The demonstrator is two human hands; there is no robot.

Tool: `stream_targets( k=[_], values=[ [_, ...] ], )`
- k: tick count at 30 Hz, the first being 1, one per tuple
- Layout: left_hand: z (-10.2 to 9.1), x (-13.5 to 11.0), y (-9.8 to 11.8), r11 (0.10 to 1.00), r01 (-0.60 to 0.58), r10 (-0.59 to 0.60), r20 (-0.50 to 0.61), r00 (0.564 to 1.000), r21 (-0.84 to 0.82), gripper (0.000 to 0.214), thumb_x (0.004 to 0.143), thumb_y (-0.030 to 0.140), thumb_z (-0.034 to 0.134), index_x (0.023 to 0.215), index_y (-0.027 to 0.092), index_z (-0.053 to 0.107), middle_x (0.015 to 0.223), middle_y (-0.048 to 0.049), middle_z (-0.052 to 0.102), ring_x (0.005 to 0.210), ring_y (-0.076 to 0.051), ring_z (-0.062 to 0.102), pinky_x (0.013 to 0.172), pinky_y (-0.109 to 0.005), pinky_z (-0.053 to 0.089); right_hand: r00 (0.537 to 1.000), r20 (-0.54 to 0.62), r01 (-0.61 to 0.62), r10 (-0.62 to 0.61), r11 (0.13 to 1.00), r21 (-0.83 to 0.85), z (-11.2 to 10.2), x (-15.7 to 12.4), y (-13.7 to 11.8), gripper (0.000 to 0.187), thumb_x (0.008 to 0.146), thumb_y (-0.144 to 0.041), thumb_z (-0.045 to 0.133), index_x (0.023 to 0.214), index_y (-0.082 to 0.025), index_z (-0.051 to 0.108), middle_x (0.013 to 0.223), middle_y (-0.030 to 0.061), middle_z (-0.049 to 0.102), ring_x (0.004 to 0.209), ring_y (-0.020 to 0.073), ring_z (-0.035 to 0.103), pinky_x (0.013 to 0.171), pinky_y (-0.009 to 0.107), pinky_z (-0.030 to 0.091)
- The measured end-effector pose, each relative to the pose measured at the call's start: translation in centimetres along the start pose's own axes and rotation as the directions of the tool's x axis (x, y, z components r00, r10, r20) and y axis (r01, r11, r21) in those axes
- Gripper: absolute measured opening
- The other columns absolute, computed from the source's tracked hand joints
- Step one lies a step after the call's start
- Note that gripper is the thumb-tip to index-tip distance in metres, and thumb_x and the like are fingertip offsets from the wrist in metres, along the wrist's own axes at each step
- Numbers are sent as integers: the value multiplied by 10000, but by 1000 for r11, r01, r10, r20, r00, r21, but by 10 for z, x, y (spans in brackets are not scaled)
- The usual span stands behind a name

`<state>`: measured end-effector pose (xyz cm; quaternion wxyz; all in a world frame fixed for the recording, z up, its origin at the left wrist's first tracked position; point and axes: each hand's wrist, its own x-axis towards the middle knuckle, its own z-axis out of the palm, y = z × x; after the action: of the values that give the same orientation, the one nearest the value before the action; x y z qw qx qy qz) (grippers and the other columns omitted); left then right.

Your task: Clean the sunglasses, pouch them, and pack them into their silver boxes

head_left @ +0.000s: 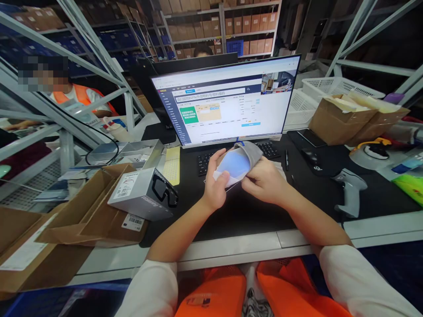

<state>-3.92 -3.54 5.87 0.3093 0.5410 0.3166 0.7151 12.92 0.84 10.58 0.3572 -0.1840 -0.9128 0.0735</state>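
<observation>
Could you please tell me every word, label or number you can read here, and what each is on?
"PN", among Chinese characters: monitor.
"gi", apparently part of a word: mouse pad.
Too small or blurred: other screen text, the grey box's lettering and label, labels on the brown carton and shelf cartons.
Held grey item: none visible.

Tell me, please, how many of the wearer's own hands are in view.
2. The left hand grips the left side of a grey and white item; the right hand is at its right side. Some fingers are partly hidden.
</observation>
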Motion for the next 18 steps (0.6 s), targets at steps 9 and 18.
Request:
stream_targets(
  k=[9,18],
  values=[
    [24,-6,-6,717,552,-597,33,801,-426,474,759,563,756,1003,162,687,830,-42,739,781,-218,707,691,-323,542,983,181,1,8,999,-49,-6,-2,-6,311,927,-199,506,655,-164,652,703,56,683,698,176,577,782,350,376],
    [5,8,6,904,425,-417,109,902,-54,442,748,483,830,1044,166,744,932,-52,685,826,-183,628,758,-306,505,919,-31,-391,392,920,38,-53,-14,2,253,956,-427,607,941,-193,700,798,27,704,723,168,624,687,283,418]
  ],
)
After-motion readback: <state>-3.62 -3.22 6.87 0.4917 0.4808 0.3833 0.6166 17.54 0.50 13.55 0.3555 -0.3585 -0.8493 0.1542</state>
